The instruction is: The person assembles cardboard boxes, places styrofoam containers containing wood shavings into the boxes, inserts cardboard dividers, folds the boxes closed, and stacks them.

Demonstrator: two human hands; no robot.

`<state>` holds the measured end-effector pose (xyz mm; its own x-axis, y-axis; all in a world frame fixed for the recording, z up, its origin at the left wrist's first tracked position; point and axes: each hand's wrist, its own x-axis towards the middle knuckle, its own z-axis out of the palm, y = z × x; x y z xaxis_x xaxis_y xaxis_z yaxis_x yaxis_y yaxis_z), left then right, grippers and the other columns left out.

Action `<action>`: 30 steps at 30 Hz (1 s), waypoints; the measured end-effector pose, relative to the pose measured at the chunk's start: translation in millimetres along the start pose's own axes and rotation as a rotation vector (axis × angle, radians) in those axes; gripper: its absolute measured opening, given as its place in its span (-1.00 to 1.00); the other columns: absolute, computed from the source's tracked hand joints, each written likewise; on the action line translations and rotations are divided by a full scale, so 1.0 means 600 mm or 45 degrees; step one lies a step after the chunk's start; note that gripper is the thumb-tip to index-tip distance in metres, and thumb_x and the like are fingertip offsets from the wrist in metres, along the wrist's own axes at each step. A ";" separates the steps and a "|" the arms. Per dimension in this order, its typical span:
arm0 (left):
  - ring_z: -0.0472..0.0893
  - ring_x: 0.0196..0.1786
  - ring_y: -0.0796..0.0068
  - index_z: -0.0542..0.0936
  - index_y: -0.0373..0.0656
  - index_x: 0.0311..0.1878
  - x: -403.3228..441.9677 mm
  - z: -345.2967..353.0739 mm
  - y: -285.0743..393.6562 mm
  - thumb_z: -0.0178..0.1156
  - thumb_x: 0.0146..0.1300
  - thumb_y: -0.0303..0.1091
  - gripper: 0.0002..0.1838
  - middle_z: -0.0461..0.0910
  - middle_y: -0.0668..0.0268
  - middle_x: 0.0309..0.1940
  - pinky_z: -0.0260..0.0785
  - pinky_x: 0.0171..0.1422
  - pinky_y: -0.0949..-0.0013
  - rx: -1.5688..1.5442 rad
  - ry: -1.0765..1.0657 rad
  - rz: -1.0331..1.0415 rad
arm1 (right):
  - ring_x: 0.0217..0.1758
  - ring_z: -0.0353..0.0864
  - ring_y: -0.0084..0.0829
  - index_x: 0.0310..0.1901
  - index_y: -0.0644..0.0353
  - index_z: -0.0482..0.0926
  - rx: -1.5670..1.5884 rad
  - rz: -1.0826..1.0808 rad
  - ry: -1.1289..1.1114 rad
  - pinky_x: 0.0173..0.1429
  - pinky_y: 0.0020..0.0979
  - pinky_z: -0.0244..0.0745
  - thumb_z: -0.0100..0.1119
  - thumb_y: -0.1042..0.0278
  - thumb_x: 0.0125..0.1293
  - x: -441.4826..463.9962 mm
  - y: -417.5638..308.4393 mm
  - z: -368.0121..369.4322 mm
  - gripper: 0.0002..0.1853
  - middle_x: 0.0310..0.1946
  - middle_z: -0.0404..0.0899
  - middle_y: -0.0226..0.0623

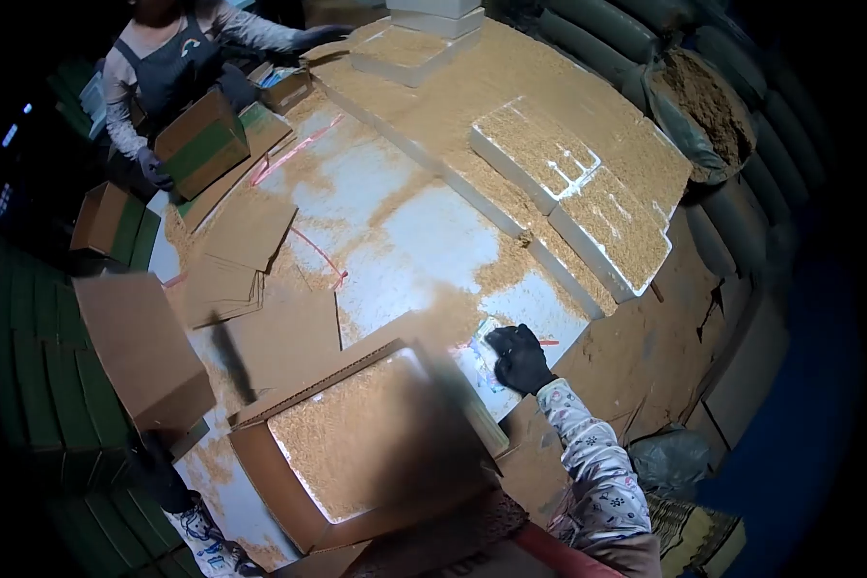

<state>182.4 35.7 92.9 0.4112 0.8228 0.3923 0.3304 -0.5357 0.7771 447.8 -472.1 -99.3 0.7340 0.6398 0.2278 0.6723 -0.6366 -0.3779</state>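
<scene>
My right hand (pixel 521 358), in a black glove, has its fingers curled down onto colourful printed sheets (pixel 486 368) at the table's near right edge. My left hand (pixel 156 474), also gloved in black, is at the lower edge of a brown cardboard box (pixel 144 342); its fingers are lost in the dark. Between my hands an open cardboard box (pixel 265 472) holds a white-rimmed tray (pixel 323 453) filled with tan, crumbly material. A dark shadow or blur covers its right part.
Flat cardboard sheets (pixel 284 332) and pink string (pixel 323 252) lie on the white table (pixel 385 260). Filled white trays (pixel 535 149) stand along the far side. Across the table, a person (pixel 178 77) handles a green-striped box (pixel 202 144). A sack of brown material (pixel 698 106) stands right.
</scene>
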 end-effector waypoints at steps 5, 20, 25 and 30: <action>0.47 -0.44 0.34 0.46 -0.17 -0.20 -0.134 0.008 0.249 0.17 -0.02 -0.46 -0.75 0.49 0.25 -0.36 0.29 -0.39 0.33 0.672 -0.731 1.331 | -0.22 0.43 -0.10 -0.28 0.23 0.42 -0.149 0.521 -0.147 -0.15 -0.16 0.37 0.27 0.16 -0.15 0.020 -0.033 0.025 -0.58 -0.35 0.42 -0.10; 0.57 -0.37 0.29 0.47 -0.03 -0.14 -0.206 0.074 0.226 0.11 0.05 -0.16 -0.70 0.51 0.28 -0.33 0.42 -0.42 0.25 0.714 -1.915 1.244 | -0.31 0.49 -0.17 -0.38 0.26 0.52 0.428 0.552 -0.122 -0.21 -0.30 0.40 0.36 0.30 -0.28 0.006 0.046 0.073 -0.64 -0.38 0.46 -0.13; 0.56 -0.41 0.17 0.32 0.08 0.17 -0.216 0.084 0.245 0.23 -0.08 -0.11 -0.35 0.33 -0.08 0.03 0.41 -0.46 0.24 0.879 -1.769 1.052 | -0.34 0.49 -0.16 -0.42 0.28 0.50 0.243 0.597 -0.004 -0.23 -0.31 0.41 0.20 0.41 -0.08 0.009 0.042 0.090 -0.83 -0.46 0.46 -0.15; 0.50 -0.53 0.24 0.19 0.24 0.26 -0.254 0.104 0.192 0.34 -0.25 -0.12 -0.12 0.14 -0.37 0.12 0.35 -0.59 0.29 1.038 -1.599 1.172 | -0.42 0.49 -0.27 -0.36 0.24 0.49 0.857 0.393 0.510 -0.35 -0.37 0.41 0.05 0.58 -0.01 0.128 -0.204 -0.166 -0.87 -0.42 0.49 -0.19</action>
<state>210.5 -163.5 92.0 0.9099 -0.1958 -0.3656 -0.2241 -0.9739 -0.0361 431.5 -388.1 54.0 0.9397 0.1974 0.2794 0.3276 -0.2839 -0.9012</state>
